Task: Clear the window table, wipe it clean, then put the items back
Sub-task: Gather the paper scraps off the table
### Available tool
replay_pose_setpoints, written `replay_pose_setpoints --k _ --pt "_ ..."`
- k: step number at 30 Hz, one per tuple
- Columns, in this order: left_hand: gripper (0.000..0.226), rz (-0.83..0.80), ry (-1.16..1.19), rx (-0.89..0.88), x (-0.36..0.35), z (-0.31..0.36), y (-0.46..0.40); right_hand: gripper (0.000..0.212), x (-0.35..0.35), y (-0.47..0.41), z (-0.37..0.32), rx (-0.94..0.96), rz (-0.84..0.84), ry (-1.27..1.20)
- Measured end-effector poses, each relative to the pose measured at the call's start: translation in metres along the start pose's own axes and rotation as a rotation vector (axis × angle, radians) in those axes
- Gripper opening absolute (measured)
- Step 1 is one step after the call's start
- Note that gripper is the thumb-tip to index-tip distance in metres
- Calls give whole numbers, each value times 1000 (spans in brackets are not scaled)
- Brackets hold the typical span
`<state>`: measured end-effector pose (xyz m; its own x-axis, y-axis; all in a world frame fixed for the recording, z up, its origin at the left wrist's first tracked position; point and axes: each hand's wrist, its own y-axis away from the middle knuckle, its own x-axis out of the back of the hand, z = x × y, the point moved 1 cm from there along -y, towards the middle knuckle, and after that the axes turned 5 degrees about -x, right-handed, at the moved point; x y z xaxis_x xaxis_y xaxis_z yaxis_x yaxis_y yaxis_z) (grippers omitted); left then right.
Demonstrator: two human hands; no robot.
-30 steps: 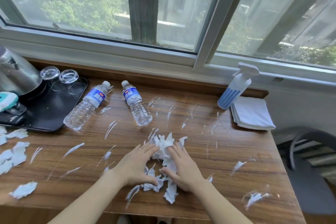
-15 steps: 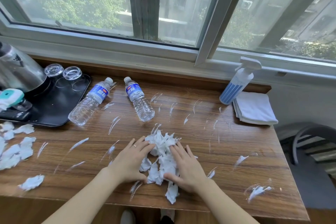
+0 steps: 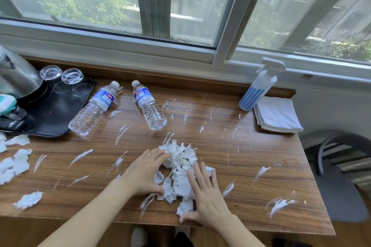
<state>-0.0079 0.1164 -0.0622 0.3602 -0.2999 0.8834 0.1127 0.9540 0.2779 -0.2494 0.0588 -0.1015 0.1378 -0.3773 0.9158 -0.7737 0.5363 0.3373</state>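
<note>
- Stretching under the window, a brown wood-grain worktop (image 3: 200,126) carries white smears and torn paper; the clearing step is in hand, with wiping and putting back judged not yet begun.
- Sitting at the far left, a black plastic tray (image 3: 52,118) holds a steel kettle (image 3: 16,78) and two upturned clear glasses (image 3: 60,75).
- Lying on their sides just beside the tray, two clear plastic water bottles with blue labels (image 3: 94,106) have yet to be lifted off.
- Waiting at the far right, a folded white cloth (image 3: 279,116) sits next to a white-and-blue spray bottle (image 3: 259,90), ready for wiping.
- Heaped near the front edge, a pile of torn white tissue scraps (image 3: 180,170) lies between both hands.
- Pressing from either side, the left hand (image 3: 144,172) and right hand (image 3: 202,196) keep fingers straight and spread, cupping but not gripping the heap.
- Scattered at the left edge, loose white paper scraps (image 3: 14,162) lie well apart from the pile; the next move likely calls for closing both hands and lifting the heap away.
</note>
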Motion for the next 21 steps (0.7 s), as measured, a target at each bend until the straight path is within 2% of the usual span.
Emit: replay_pose_setpoints --k 4,12,16,21 --pt "119 -10 0 -28 -3 -2 -4 132 19 -30 14 -51 -34 67" --pt "117 102 71 -18 0 -9 -2 136 30 -36 26 -129 72 -73" --pt "125 15 -33 -34 -1 -21 3 139 10 -16 22 -202 54 -112" --pt "109 5 -54 -44 -7 -14 -8 140 9 -33 11 -174 35 -83"
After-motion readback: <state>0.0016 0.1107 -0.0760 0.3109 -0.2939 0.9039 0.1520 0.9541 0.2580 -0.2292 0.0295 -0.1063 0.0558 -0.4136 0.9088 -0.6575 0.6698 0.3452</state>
